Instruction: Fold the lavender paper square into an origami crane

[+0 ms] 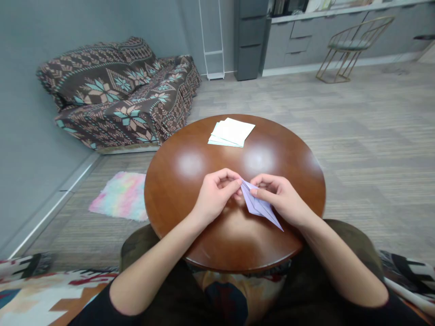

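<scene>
A round brown table (170, 181) is filling the middle of the view, and two forearms (166, 253) are reaching over its near side, their dark sleeves (102, 308) running out of the picture at the bottom. A loose stack of pale sheets (234, 132) is lying toward the far edge, well apart from both hands. The right hand (281, 198) is holding the folded lilac paper (256, 206) near its upper part, thumb pressing on the face toward the camera. The left hand (219, 191) is closing thumb and finger on the paper's far-left tip.

The paper itself is sitting between the hands, just to the right of the left one, its long axis slanting from that pinched tip down toward the person and to the right — so the right hand is lying nearer its middle, while the near-right point is sticking out free.

The right fingertips are partly hiding behind the paper, its underside is not showing, and the inner layers are hard to tell apart — nor can I tell whether it is touching the wood.
</scene>
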`<state>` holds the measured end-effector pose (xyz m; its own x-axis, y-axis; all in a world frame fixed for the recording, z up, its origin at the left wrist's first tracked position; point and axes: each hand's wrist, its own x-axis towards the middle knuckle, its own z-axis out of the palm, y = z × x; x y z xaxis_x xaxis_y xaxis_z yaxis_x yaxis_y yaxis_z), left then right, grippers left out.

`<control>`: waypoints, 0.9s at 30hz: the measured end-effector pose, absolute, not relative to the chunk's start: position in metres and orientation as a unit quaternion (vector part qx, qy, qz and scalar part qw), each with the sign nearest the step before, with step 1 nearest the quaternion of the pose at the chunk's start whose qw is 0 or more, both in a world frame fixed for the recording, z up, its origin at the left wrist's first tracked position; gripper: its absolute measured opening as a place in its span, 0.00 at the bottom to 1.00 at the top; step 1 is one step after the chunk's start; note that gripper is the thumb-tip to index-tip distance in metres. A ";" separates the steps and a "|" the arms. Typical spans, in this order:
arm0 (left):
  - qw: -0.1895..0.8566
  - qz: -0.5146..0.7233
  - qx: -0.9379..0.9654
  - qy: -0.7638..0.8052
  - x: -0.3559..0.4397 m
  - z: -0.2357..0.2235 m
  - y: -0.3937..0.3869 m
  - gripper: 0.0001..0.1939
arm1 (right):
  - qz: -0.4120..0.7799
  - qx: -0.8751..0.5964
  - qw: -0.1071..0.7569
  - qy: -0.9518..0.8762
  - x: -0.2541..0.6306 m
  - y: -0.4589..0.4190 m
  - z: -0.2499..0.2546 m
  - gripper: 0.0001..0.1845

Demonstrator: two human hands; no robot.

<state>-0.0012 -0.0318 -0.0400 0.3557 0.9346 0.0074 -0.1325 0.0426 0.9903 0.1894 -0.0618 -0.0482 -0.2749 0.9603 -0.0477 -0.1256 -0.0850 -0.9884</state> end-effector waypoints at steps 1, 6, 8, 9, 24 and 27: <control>0.617 0.427 0.547 0.371 -0.001 -0.039 -0.032 0.10 | 0.608 -0.409 0.447 -0.513 0.189 -0.062 -0.048 0.12; 0.605 0.415 0.564 0.380 0.005 -0.037 -0.035 0.08 | 0.595 -0.412 0.458 -0.516 0.187 -0.062 -0.048 0.10; 0.602 0.415 0.565 0.382 0.007 -0.037 -0.036 0.08 | 0.591 -0.414 0.459 -0.519 0.186 -0.062 -0.048 0.10; 0.602 0.414 0.565 0.383 0.007 -0.036 -0.036 0.07 | 0.587 -0.415 0.459 -0.523 0.186 -0.062 -0.048 0.09; 0.662 0.397 0.511 0.378 0.009 -0.039 -0.040 0.10 | 0.532 -0.438 0.473 -0.549 0.188 -0.061 -0.051 0.05; 0.666 0.400 0.504 0.378 0.009 -0.041 -0.040 0.13 | 0.529 -0.442 0.477 -0.546 0.187 -0.061 -0.051 0.06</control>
<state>0.0094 -0.0399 -0.0411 0.3948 0.9134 -0.0994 -0.1516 0.1715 0.9735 0.1871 -0.0610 -0.0511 -0.1539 0.9867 0.0527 -0.0214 0.0500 -0.9985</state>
